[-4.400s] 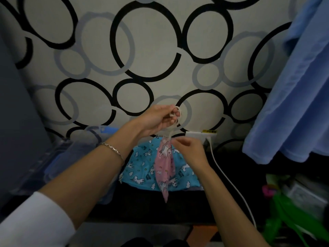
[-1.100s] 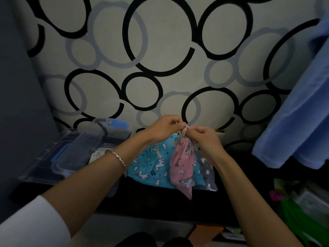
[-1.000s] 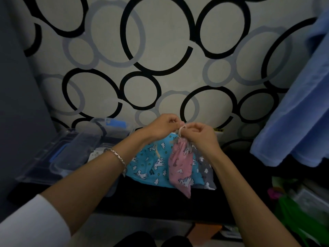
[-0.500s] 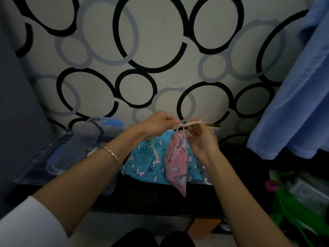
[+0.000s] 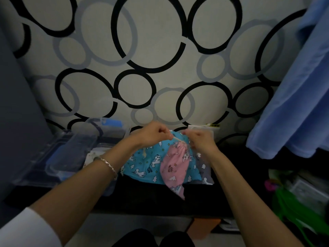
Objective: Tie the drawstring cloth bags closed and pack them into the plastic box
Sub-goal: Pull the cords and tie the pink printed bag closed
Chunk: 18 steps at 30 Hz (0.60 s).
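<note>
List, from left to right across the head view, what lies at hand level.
clear plastic box → left hand, pinching the drawstring → pink drawstring bag → right hand → blue hanging cloth

pink bag (image 5: 175, 166), drawstring (image 5: 177, 139) seemingly taut

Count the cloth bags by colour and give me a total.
Pink bag: 1
Blue bag: 1
Grey bag: 1
Total: 3
The pale thing near the plastic box is too dim to count.
</note>
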Motion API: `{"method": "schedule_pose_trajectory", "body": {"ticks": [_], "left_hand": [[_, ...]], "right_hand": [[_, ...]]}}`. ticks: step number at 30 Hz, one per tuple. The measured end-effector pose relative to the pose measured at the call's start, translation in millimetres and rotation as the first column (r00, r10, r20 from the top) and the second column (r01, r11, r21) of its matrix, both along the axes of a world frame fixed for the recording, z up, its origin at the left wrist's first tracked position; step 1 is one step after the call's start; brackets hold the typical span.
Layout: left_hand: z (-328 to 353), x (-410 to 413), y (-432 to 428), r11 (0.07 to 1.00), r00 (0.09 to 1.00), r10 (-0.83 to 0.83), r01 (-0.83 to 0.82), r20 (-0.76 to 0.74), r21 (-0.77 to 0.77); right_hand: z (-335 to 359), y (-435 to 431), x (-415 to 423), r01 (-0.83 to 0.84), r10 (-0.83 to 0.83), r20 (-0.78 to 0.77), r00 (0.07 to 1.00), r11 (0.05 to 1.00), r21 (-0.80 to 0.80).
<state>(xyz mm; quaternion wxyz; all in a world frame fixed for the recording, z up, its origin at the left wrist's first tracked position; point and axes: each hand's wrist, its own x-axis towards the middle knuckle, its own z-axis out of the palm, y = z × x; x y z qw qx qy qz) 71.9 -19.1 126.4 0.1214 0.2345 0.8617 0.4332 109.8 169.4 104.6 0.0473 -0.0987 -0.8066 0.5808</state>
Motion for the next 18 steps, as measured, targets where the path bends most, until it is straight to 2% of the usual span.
{"method": "schedule_pose_trajectory", "body": {"ticks": [1, 3, 4, 7, 10, 13, 15, 18], "left_hand": [[1, -1, 2, 1.0, 1.0, -0.006, 0.006, -0.021, 0.007], [7, 0, 7, 0.999, 0.996, -0.027, 0.03, -0.083, 0.031], [11, -1, 11, 0.999, 0.991, -0.035, 0.039, -0.129, 0.033], [20, -3, 19, 0.998, 0.969, -0.055, 0.053, -0.242, -0.015], [19, -8, 25, 0.999, 0.958, -0.043, 0.038, -0.284, -0.022], [10, -8, 31, 0.987, 0.924, 0.158, -0.142, -0.348, 0.073], [5, -3, 32, 0.97, 0.955, 0.221, -0.195, -0.199, 0.143], [-4, 0, 29, 0.984, 0.996, 0.009, -0.026, 0.093, 0.178]], "right_hand": [[2, 0, 0, -0.061, 0.063, -0.002, 0.998, 0.982, 0.179], [8, -4, 2, -0.203, 0.203, 0.035, 0.979, 0.924, 0.323], [11, -5, 2, -0.265, 0.254, 0.077, 0.964, 0.909, 0.321], [18, -13, 1, -0.35, 0.325, 0.158, 0.932, 0.922, 0.167], [19, -15, 2, -0.356, 0.342, 0.116, 0.933, 0.924, 0.139], [15, -12, 3, -0.327, 0.321, 0.083, 0.943, 0.943, 0.068], [15, -11, 3, -0.315, 0.314, 0.065, 0.947, 0.949, 0.001], [13, -9, 2, -0.287, 0.289, 0.031, 0.957, 0.956, -0.054]]}}
